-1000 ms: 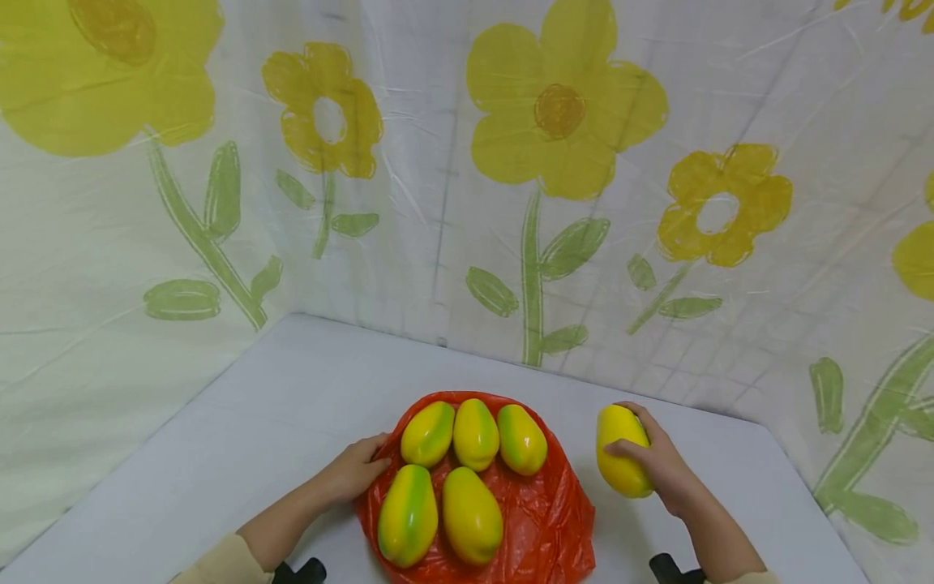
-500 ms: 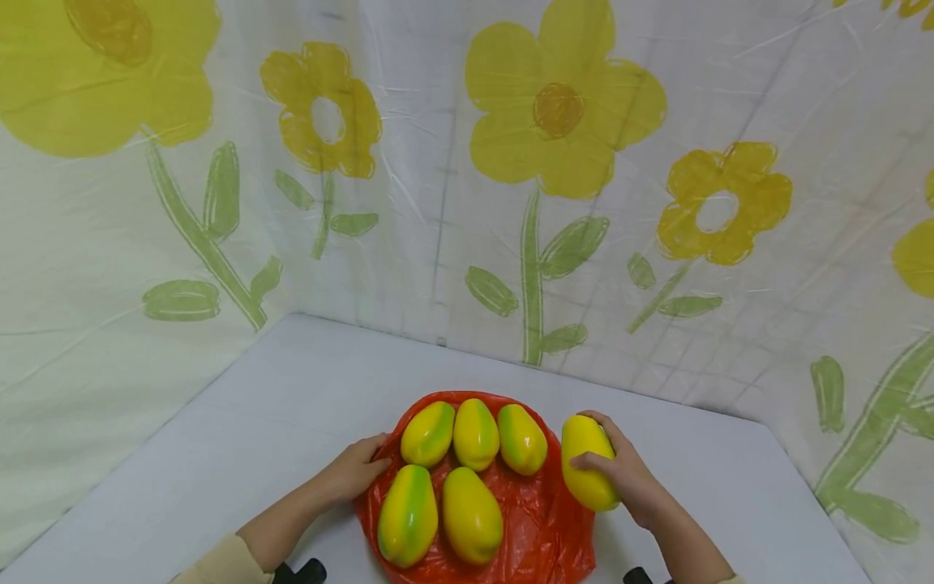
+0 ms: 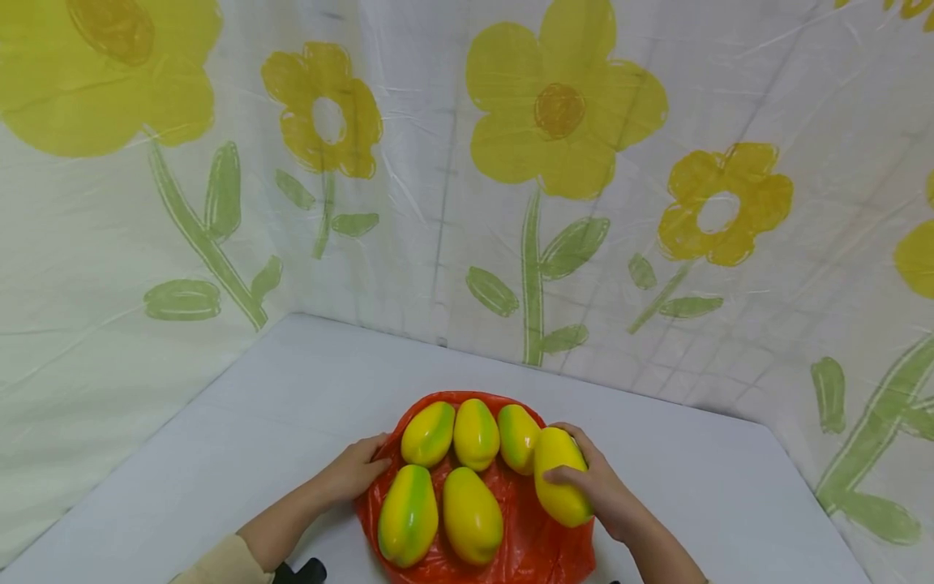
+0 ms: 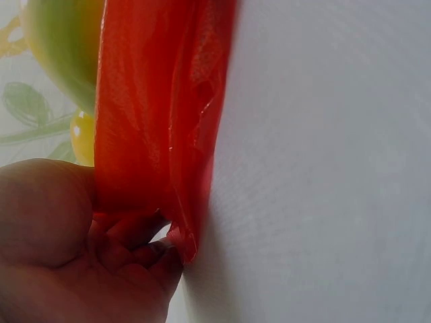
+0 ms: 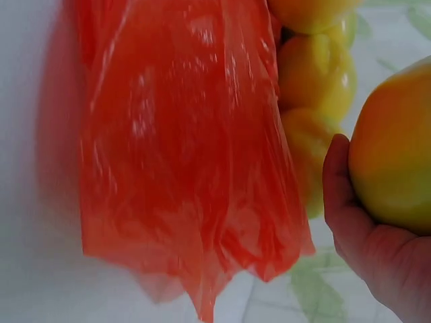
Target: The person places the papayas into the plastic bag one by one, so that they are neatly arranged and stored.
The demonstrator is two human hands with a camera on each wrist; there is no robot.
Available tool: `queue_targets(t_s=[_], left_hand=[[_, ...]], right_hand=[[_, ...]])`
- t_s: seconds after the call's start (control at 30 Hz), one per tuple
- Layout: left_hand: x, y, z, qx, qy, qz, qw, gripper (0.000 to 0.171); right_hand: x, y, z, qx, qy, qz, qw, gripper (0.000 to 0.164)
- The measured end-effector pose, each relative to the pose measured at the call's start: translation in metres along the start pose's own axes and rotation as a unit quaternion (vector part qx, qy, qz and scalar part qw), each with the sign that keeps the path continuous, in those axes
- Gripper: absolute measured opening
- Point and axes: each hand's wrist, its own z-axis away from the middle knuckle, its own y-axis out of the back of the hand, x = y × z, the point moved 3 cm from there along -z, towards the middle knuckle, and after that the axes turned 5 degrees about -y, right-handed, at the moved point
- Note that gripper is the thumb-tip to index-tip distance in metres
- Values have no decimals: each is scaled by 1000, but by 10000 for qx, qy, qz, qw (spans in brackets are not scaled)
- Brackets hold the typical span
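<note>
A red plastic bag (image 3: 524,539) lies spread on the table with its mouth up. Several glossy yellow-green papayas sit in it: a back row with a middle papaya (image 3: 476,435), and a front pair with a left papaya (image 3: 408,517) and a right papaya (image 3: 472,517). My left hand (image 3: 355,470) grips the bag's left edge, thumb and fingers around the red film (image 4: 145,134). My right hand (image 3: 600,493) holds another papaya (image 3: 560,478) above the bag's right side, where it overlaps the back-right papaya (image 3: 516,440). In the right wrist view, fingers (image 5: 340,182) curl against this held papaya (image 5: 397,155).
The white table (image 3: 314,381) extends behind and to both sides of the bag. A hanging sheet (image 3: 423,243) printed with yellow flowers rises along its back and left edges. Crumpled bag film (image 5: 182,168) stands up on the right side.
My right hand has carried its papaya leftward, from beside the bag to over its right part. My left hand and the papayas in the bag have stayed put.
</note>
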Motion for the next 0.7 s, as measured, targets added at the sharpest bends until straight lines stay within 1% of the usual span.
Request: queue_targets(t_s=[0.3, 0.5, 0.57, 0.7], left_hand=[[-1, 0, 0, 28, 53, 1, 10000, 38], [0, 0, 0, 17, 16, 36, 10000, 38], [0, 0, 0, 16, 16, 58, 10000, 38], [-1, 0, 0, 17, 50, 81, 10000, 38]], right_hand=[[4, -19, 1, -385, 44, 117, 9992, 67], [4, -27, 2, -631, 108, 222, 9977, 68], [5, -29, 2, -651, 59, 235, 9976, 67], [9, -33, 3, -677, -167, 256, 9972, 66]])
